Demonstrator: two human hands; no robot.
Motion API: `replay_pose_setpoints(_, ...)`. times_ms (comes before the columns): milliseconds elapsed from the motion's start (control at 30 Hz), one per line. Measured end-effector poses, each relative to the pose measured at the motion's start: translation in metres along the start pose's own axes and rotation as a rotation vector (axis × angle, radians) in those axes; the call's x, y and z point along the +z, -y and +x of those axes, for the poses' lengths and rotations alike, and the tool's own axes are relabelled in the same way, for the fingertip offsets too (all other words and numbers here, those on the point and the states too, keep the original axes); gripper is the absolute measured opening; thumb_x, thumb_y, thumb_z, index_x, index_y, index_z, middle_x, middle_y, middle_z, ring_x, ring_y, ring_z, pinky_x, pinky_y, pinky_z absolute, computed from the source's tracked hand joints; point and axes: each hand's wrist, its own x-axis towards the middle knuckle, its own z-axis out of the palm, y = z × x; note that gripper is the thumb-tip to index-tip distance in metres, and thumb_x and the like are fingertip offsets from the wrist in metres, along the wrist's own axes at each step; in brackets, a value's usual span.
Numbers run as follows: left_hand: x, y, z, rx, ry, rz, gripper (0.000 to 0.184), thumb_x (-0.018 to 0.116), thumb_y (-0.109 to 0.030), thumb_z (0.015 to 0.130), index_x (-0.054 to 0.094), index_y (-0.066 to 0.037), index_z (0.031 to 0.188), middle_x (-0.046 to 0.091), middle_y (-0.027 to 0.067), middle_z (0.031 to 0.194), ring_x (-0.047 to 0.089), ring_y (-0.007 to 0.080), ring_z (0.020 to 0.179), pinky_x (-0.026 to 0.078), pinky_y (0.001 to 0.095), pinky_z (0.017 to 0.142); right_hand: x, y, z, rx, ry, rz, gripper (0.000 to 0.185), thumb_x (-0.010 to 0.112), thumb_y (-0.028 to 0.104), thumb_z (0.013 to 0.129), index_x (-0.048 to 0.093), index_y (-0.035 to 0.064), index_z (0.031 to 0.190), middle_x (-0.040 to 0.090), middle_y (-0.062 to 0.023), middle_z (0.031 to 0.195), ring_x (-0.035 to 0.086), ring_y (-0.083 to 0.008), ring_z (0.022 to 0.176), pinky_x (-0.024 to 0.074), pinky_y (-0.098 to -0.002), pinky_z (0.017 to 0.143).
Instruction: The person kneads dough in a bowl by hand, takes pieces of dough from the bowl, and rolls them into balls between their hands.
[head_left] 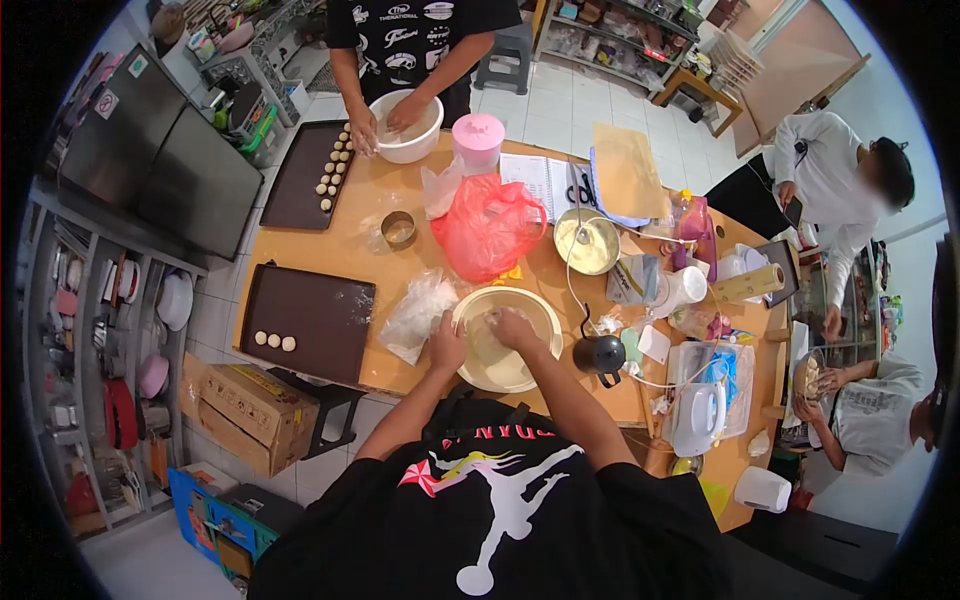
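Observation:
A cream-coloured mixing bowl stands at the table's near edge, with pale, floury contents inside it. My left hand grips the bowl's left rim. Inside the bowl is my right hand, its fingers curled down toward the far left of the inner wall; what lies under them is too small to make out. Just left of the bowl lies a clear plastic bag of white powder. A red plastic bag sits behind the bowl, and a dark kettle stands to its right.
Dark baking trays on the left hold small dough balls. Across the table, a co-worker's hands work in a white bowl. A metal bowl of pale mixture has a cable across it. Two other people are at the right.

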Motion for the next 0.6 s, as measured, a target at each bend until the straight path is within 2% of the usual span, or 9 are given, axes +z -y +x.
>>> replay_pose_setpoints(33, 0.001, 0.001, 0.001, -0.004, 0.002, 0.008, 0.025, 0.053, -0.024, 0.095, 0.051, -0.004, 0.109, 0.063, 0.028, 0.092, 0.06, 0.0494, 0.088, 0.046, 0.056, 0.073, -0.012, 0.018, -0.007, 0.023, 0.089, 0.01, 0.031, 0.058, 0.033, 0.089, 0.063, 0.0034, 0.097, 0.064, -0.02, 0.104, 0.06, -0.0394, 0.099, 0.0449, -0.0487, 0.089)
replay_pose_setpoints(133, 0.002, 0.003, 0.003, -0.026, 0.006, -0.027, 0.025, 0.053, -0.025, 0.096, 0.05, -0.005, 0.11, 0.063, 0.0276, 0.093, 0.06, 0.0492, 0.089, 0.046, 0.0555, 0.073, -0.012, 0.024, -0.036, -0.382, -0.238, -0.151, 0.026, 0.065, 0.03, 0.083, 0.058, 0.0046, 0.085, 0.06, -0.017, 0.091, 0.059, -0.0383, 0.09, 0.0454, -0.0488, 0.085)
replay_pose_setpoints(233, 0.009, 0.011, 0.002, 0.022, -0.045, -0.063, 0.024, 0.054, -0.024, 0.094, 0.051, -0.003, 0.107, 0.064, 0.0278, 0.089, 0.06, 0.0491, 0.086, 0.046, 0.0566, 0.072, -0.019, 0.024, -0.065, -0.3, 0.071, 0.044, 0.026, 0.069, 0.026, 0.078, 0.053, 0.006, 0.079, 0.055, -0.0156, 0.086, 0.056, -0.0369, 0.088, 0.0457, -0.0483, 0.084)
replay_pose_setpoints(367, 0.003, 0.001, -0.001, 0.037, -0.025, 0.002, 0.023, 0.054, -0.023, 0.094, 0.051, -0.003, 0.105, 0.064, 0.0274, 0.086, 0.06, 0.0495, 0.083, 0.045, 0.0577, 0.071, 0.001, 0.013, -0.093, -0.275, 0.022, 0.014, 0.028, 0.07, 0.032, 0.077, 0.063, 0.0094, 0.093, 0.055, -0.0167, 0.098, 0.054, -0.0365, 0.097, 0.0456, -0.0486, 0.085)
replay_pose_setpoints(433, 0.008, 0.004, -0.001, 0.0, 0.023, -0.017, 0.025, 0.054, -0.025, 0.094, 0.05, -0.004, 0.107, 0.064, 0.0265, 0.091, 0.06, 0.0483, 0.086, 0.046, 0.0561, 0.072, -0.001, 0.03, -0.099, -0.272, -0.034, -0.022, 0.034, 0.07, 0.034, 0.077, 0.066, 0.0113, 0.102, 0.054, -0.0166, 0.102, 0.053, -0.0363, 0.101, 0.0456, -0.0489, 0.085)
replay_pose_setpoints(467, 0.009, 0.006, 0.0, -0.017, 0.048, -0.025, 0.026, 0.054, -0.026, 0.094, 0.05, -0.005, 0.108, 0.064, 0.026, 0.094, 0.06, 0.0478, 0.087, 0.046, 0.0553, 0.073, -0.008, 0.038, -0.1, -0.296, 0.019, -0.179, 0.044, 0.07, 0.037, 0.076, 0.067, 0.0154, 0.114, 0.055, -0.0167, 0.108, 0.053, -0.0359, 0.105, 0.0463, -0.0483, 0.086)
replay_pose_setpoints(567, 0.007, 0.003, -0.001, 0.029, 0.012, 0.021, 0.025, 0.055, -0.026, 0.094, 0.05, -0.005, 0.108, 0.064, 0.0259, 0.092, 0.061, 0.0478, 0.087, 0.046, 0.0555, 0.072, 0.007, 0.022, -0.095, -0.428, -0.019, -0.179, 0.039, 0.069, 0.037, 0.077, 0.068, 0.0133, 0.108, 0.059, -0.0166, 0.107, 0.056, -0.0347, 0.104, 0.046, -0.0484, 0.086)
replay_pose_setpoints(600, 0.007, 0.001, -0.002, 0.043, 0.007, 0.009, 0.024, 0.055, -0.025, 0.094, 0.05, -0.005, 0.106, 0.064, 0.0266, 0.09, 0.06, 0.0484, 0.085, 0.046, 0.0563, 0.071, 0.01, 0.019, -0.093, -0.365, 0.003, -0.173, 0.036, 0.068, 0.036, 0.078, 0.068, 0.0121, 0.104, 0.061, -0.0159, 0.104, 0.058, -0.0339, 0.101, 0.0456, -0.0488, 0.087)
